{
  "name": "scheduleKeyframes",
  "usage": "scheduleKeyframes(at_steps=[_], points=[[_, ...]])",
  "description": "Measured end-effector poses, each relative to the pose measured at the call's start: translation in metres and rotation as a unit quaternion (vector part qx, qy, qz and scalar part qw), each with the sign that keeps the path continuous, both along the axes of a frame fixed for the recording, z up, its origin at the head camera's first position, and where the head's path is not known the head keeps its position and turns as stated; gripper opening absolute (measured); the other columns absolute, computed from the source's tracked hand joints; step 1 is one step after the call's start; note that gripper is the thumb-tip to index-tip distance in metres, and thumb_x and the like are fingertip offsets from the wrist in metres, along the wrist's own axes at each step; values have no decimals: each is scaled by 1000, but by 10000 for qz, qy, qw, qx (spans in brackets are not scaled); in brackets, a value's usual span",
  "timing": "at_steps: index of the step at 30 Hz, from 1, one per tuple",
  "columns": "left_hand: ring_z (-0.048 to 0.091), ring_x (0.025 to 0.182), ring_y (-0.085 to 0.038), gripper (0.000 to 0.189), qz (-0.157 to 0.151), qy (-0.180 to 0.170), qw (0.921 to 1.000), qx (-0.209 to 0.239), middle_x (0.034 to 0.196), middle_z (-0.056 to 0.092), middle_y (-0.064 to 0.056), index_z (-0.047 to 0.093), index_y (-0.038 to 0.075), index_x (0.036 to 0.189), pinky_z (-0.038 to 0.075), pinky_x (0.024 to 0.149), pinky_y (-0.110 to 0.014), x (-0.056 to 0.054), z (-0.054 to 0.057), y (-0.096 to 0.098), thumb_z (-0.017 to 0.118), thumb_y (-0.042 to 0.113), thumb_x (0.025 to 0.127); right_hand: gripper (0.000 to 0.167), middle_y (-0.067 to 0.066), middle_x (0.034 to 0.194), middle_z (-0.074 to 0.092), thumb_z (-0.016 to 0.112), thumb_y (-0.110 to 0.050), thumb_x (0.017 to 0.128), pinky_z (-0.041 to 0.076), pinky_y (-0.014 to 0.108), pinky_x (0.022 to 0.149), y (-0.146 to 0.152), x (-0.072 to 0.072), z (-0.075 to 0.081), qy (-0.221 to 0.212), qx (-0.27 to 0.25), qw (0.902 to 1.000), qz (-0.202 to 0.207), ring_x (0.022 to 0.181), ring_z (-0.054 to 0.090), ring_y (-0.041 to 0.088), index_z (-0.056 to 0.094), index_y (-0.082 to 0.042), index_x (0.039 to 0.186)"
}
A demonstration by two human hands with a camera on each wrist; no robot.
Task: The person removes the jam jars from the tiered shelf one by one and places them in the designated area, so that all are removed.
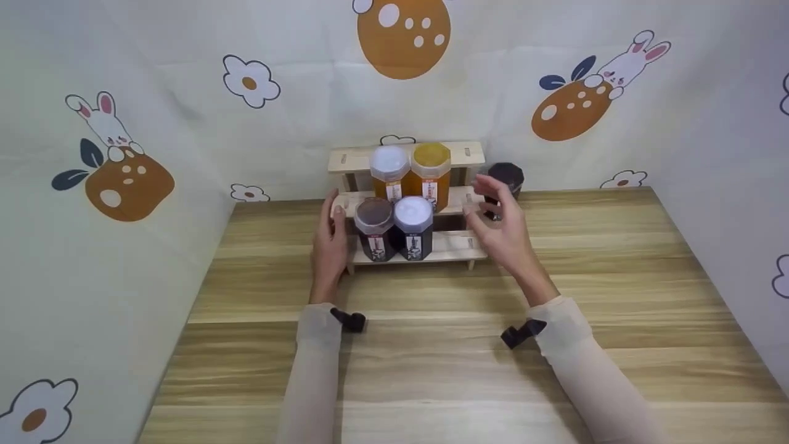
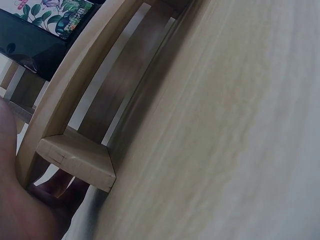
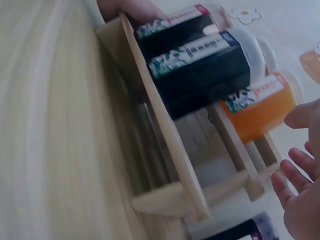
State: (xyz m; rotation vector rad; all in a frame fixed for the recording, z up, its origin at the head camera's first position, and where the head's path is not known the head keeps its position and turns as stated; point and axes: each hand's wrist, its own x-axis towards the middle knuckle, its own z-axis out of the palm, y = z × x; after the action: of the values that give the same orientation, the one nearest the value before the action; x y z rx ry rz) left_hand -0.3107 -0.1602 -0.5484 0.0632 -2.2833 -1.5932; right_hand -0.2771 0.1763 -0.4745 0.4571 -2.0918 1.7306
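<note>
A three-tier wooden rack (image 1: 456, 246) stands on the table. My left hand (image 1: 331, 250) holds its left end; in the left wrist view the rack's end (image 2: 77, 155) sits between thumb and fingers. On the rack's lowest tier are a dark jar with a brownish top (image 1: 374, 228) and a dark jar with a white top (image 1: 413, 228). Behind them, on the middle tier, stand two amber jars, one white-topped (image 1: 389, 169) and one yellow-topped (image 1: 431, 172). My right hand (image 1: 502, 228) hovers by the rack's right end, fingers loosely bent, holding nothing.
Another dark jar (image 1: 506, 177) stands right of the rack, partly hidden behind my right hand. A patterned cloth (image 1: 296, 123) hangs behind and at both sides of the wood-grain table (image 1: 407, 357). Black wrist cameras sit on both sleeves.
</note>
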Motion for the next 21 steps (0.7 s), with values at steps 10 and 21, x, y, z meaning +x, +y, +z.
scheduleKeyframes(at_steps=[10,21], points=[[47,156,-23,56,42,-65,10000,-21,170,45,16,40,47,164,37,127,-61,0,1,-1,36,66,112,54,14,143,65,80,-15,100,59,41,105,-26,10,-14,-340,-133,9980,513,129,66,30,56,-4,148],[42,159,-22,56,-181,-127,9990,401,173,39,17,39,48,165,34,131,-54,3,5,-4,44,65,111,67,10,138,68,90,-29,93,60,48,106,-46,19,-24,-747,209,9945,701,125,67,29,57,-12,148]])
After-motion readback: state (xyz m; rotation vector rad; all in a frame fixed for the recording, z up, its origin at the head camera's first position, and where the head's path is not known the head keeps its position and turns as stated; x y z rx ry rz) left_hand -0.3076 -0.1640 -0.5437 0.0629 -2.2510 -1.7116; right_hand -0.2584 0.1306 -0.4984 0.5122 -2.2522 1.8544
